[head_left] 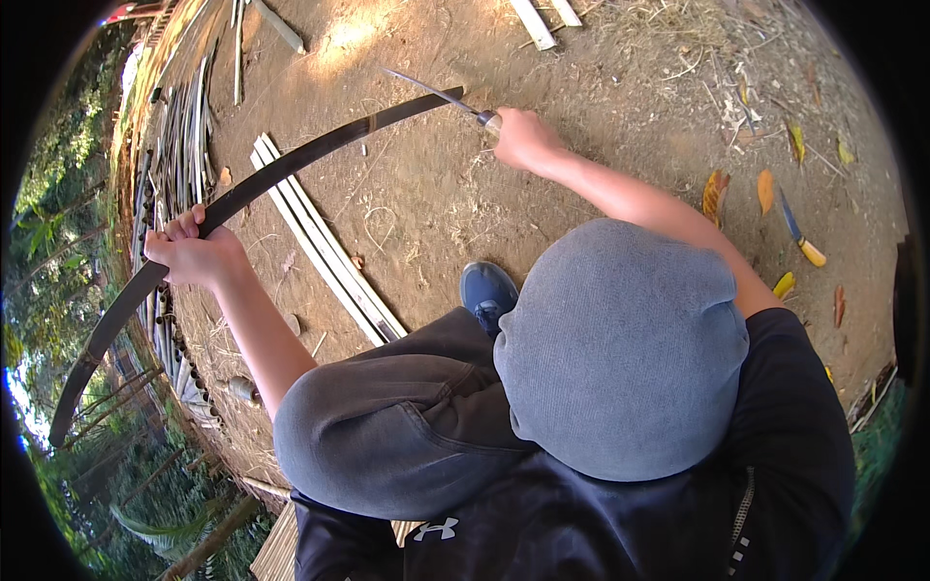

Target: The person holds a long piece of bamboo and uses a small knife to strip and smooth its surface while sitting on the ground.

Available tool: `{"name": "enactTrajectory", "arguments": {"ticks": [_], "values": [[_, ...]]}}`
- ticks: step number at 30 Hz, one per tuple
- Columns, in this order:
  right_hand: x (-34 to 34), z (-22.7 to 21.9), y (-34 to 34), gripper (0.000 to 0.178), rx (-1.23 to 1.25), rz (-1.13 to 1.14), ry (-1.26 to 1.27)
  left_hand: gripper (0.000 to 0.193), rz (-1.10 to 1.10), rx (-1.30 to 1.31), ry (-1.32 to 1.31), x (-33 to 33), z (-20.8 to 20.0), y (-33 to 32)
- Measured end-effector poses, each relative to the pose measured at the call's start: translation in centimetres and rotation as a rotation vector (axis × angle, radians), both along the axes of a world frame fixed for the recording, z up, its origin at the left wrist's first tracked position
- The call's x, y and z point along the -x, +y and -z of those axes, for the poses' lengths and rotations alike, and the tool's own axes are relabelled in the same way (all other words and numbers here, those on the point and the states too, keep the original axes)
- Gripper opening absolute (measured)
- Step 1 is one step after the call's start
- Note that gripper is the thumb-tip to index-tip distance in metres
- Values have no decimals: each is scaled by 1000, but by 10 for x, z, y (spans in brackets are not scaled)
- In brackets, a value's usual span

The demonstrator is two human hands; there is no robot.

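Dark bamboo strip [291,165] clenched in left hand [194,254]; right hand [523,138] grips knife [436,94] at strip's far end.

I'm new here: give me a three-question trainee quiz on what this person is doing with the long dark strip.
1. True or false: the left hand grips the long dark strip.
2. What does the right hand hold? A) a knife B) a hammer C) a rope
3. Fill in: a second knife with a yellow handle lies on the ____ to the person's right.

Key: 1 true; 2 A; 3 ground.
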State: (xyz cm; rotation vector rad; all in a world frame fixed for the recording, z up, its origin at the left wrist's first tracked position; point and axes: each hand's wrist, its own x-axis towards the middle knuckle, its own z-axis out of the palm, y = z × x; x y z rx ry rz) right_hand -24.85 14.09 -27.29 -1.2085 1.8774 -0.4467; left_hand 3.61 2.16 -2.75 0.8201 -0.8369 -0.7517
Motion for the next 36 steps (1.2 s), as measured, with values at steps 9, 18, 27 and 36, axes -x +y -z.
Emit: {"name": "enactTrajectory", "arguments": {"ticks": [9, 18, 27, 36], "values": [[20, 3, 17, 23, -120, 46, -4, 26, 0, -4, -39, -1, -2, 2], [15, 5, 38, 22, -58, 115, -27, 30, -32, 4, 16, -3, -5, 5], [-18, -108, 15, 29, 123, -179, -157, 36, -12, 12, 21, 19, -10, 13], [-21, -86, 0, 11, 143, -132, -167, 40, 8, 5, -22, 28, -19, 21]]}}
